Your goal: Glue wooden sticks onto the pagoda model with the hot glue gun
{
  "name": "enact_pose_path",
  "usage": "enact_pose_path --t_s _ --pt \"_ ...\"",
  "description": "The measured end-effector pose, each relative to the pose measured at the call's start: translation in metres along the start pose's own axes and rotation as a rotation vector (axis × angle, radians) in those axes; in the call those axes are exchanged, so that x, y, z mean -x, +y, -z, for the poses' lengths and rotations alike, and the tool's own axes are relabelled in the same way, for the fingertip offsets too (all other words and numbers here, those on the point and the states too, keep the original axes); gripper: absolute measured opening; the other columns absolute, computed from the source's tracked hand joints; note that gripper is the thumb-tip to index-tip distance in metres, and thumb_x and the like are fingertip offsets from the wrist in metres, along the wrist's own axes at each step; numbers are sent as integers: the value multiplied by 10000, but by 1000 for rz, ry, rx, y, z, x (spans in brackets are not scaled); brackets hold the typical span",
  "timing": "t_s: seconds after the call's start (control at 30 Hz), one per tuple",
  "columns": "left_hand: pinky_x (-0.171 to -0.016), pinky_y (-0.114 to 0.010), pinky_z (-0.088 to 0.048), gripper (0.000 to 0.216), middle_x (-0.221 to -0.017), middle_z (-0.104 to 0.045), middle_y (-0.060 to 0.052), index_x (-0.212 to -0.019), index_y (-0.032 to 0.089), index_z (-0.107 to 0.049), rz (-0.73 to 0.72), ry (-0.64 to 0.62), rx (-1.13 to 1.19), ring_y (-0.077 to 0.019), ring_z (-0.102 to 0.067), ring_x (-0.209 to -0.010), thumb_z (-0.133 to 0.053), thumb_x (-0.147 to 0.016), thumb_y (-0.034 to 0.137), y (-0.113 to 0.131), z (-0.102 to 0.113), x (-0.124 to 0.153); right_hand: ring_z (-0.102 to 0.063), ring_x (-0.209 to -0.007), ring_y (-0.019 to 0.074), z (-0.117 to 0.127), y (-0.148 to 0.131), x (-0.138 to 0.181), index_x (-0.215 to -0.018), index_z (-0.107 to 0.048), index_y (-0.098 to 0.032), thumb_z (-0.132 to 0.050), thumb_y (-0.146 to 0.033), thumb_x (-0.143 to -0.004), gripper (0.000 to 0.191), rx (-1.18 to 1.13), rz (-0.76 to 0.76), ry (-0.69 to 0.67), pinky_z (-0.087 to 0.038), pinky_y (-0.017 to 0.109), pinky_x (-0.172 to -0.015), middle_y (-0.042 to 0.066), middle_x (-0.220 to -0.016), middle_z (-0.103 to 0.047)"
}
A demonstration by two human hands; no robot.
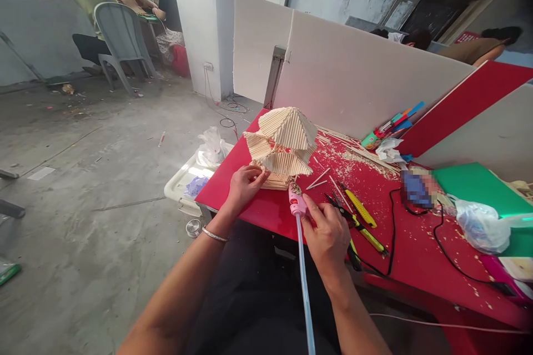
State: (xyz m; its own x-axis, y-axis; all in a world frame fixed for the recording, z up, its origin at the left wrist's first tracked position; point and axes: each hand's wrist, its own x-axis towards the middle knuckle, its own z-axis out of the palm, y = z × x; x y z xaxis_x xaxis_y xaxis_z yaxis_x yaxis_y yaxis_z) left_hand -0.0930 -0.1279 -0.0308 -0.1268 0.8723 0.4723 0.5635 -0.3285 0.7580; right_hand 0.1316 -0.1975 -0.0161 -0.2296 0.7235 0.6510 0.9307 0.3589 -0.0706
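Observation:
A small pavilion model (287, 147) of pale wooden sticks, with two tiers of sloping roof, stands at the near left part of the red table. My left hand (245, 186) is closed at its lower left edge, finger and thumb pinching there; any small piece between them is hidden. In my right hand (328, 233) is a pink hot glue gun (295, 199), its soiled nozzle end close to the model's lower front corner. A long translucent glue stick (305, 283) sticks out of its back towards me.
Right of the model lie loose sticks (318, 180), a yellow utility knife (360, 208) and yellow-handled pliers (370, 238). Wood crumbs and black cables spread over the red table (416, 255). White boards (366, 72) rise behind; a white bin (179, 183) stands left. Other people sit farther off.

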Motion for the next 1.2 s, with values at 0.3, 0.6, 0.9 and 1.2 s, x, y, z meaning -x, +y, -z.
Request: enact_pose_path --t_s 0.3,0.6,0.9,1.2 --pt "-666 -278 -460 393 -756 -716 -45 -550 210 -639 8 5 15 -186 -639 -774 -573 -871 426 0 -1 0 -598 -810 163 -8 6 1 -1221 -653 -284 -541 -425 -913 357 -209 -209 -63 -406 270 -694 42 -907 -657" --pt "-657 -278 -464 378 -753 -718 -44 -559 209 -649 8 6 14 -187 -643 -766 -578 -869 413 1 0 0 -588 -783 170 -2 2 1 -1208 -667 -269 -527 -402 -924 343 -104 -138 -2 -405 280 -710 47 -843 -651" --pt "-660 -279 -465 396 -754 -716 -47 -553 208 -655 13 -8 11 -187 -640 -769 -565 -871 426 -1 0 0 -649 -836 187 3 7 0 -1136 -684 -208 -548 -471 -900 379 -344 -265 -16 -489 286 -750 80 -894 -690" --pt "-656 -284 -471 390 -706 -693 -43 -567 205 -652 34 -15 1 -193 -635 -750 -561 -867 436 -2 4 0 -658 -829 202 -19 8 6 -1098 -684 -186 -537 -513 -894 413 -524 -348 -35 -513 319 -765 88 -916 -707"
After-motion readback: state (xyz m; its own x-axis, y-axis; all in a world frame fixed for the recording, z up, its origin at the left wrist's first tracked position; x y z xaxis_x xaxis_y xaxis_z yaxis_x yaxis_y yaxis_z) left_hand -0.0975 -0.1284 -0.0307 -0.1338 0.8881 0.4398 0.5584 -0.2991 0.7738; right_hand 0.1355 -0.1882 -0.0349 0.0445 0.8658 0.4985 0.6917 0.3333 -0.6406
